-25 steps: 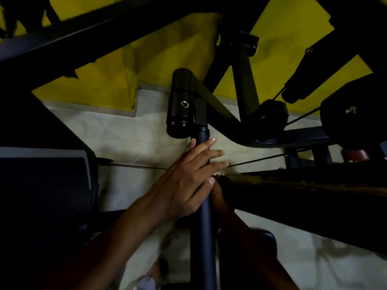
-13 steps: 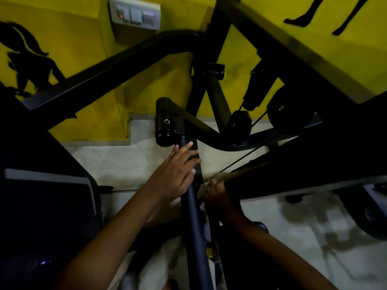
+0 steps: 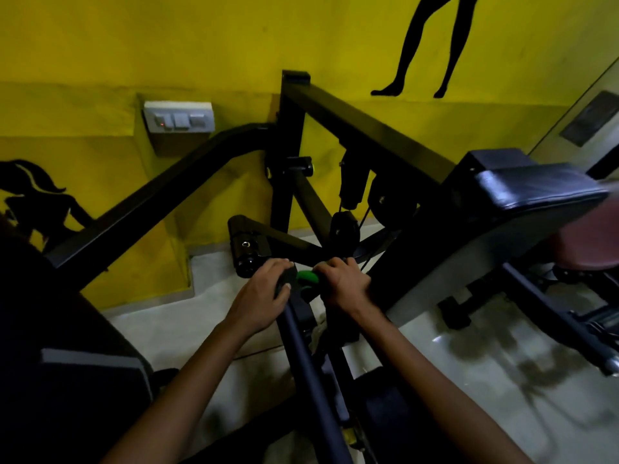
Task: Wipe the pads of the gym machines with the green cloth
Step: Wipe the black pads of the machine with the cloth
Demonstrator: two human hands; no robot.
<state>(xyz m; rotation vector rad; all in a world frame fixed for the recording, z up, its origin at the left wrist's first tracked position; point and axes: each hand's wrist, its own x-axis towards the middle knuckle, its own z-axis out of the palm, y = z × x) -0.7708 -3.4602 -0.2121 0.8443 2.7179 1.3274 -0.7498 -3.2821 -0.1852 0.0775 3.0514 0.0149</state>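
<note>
Wall: a bright yellow painted wall (image 3: 207,45) filled the upper half of the frame, with black silhouette figures, a pair of legs (image 3: 425,45) at upper centre-right and a long-haired figure (image 3: 33,195) at the left edge.
Switches: a white switch plate (image 3: 178,117) sat on the wall at upper left of centre, one small red light glowing on it.
Floor: pale grey, glossy floor (image 3: 469,356) spread across the lower right and showed blurred dark reflections; a paler strip ran along the foot of the wall at centre left.
Machine: a black steel gym machine frame (image 3: 368,128) crossed the middle, with cables and round pulleys near centre.
Roller: a black cylindrical roller pad (image 3: 246,249) lay just above and left of the hands.
Bench pad: a dark blue vinyl padded cushion (image 3: 536,185) sat at the right, on a grey curved support.
Left hand: the left hand (image 3: 261,296) gripped the top of a dark slanted bar (image 3: 308,370), fingers curled over its end.
Right hand: the right hand (image 3: 345,283) was clenched around the bright green cloth (image 3: 308,277).
Cloth: it was bunched between the two hands at the centre of the frame, mostly hidden by the right fingers.
</note>
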